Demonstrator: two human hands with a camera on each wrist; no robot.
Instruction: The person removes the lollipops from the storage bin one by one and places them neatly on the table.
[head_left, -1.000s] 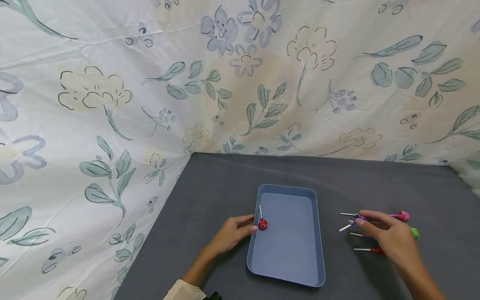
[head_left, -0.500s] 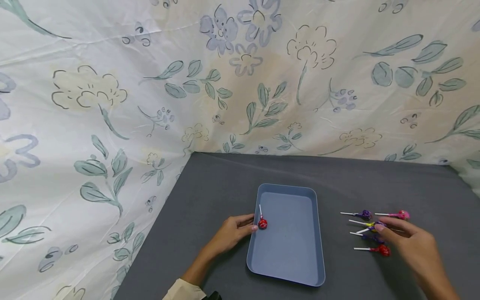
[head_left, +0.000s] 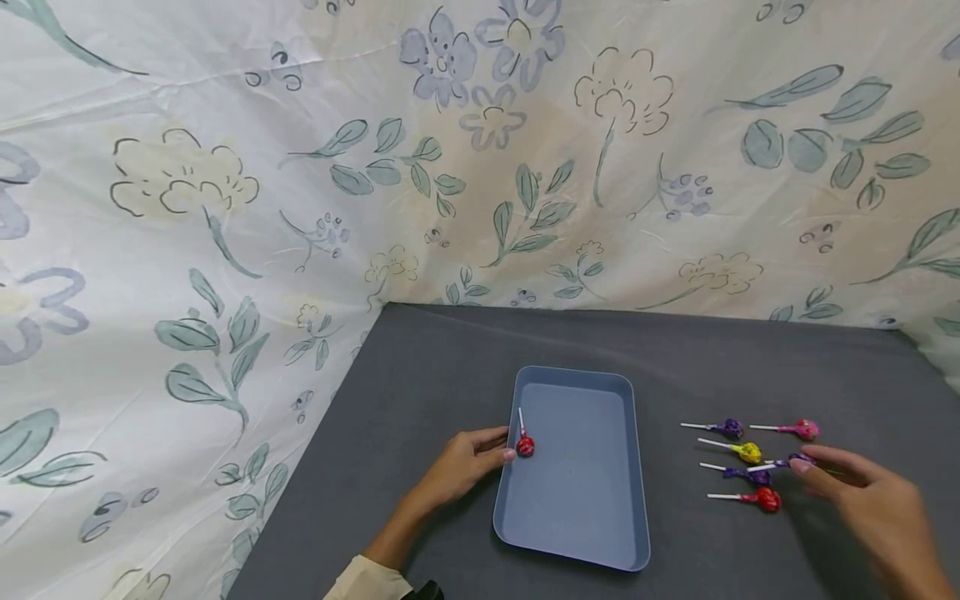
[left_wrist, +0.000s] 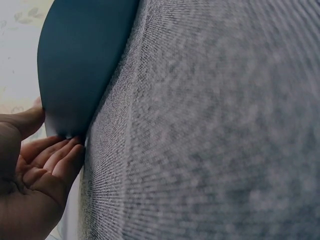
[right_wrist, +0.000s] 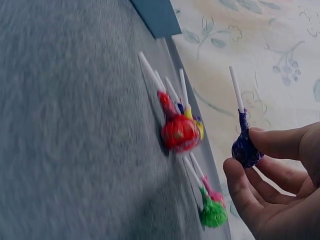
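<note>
My left hand [head_left: 465,467] grips the left wall of a blue rectangular tray [head_left: 573,483], thumb at the rim and fingers against the outside. Inside the tray, near that thumb, lies a red-wrapped lollipop [head_left: 526,447] with its stick pointing away. My right hand [head_left: 873,500] pinches a dark purple lollipop [right_wrist: 246,149] by its wrapped head between thumb and fingers, stick free. Below it on the table are a yellow lollipop [head_left: 748,452], a blue-purple one [head_left: 759,477] and another red one [head_left: 767,499]. A green lollipop [right_wrist: 213,214] shows only in the right wrist view.
Farther back in the right-hand group lie a purple lollipop [head_left: 732,429] and a pink one [head_left: 807,429]. The dark grey cloth [head_left: 450,358] covers the table, and a floral curtain [head_left: 525,208] rises along its back and left edges.
My right hand has moved right and slightly nearer with the purple lollipop, uncovering the yellow and red lollipops and covering the green one. My left hand and the tray stay put.
</note>
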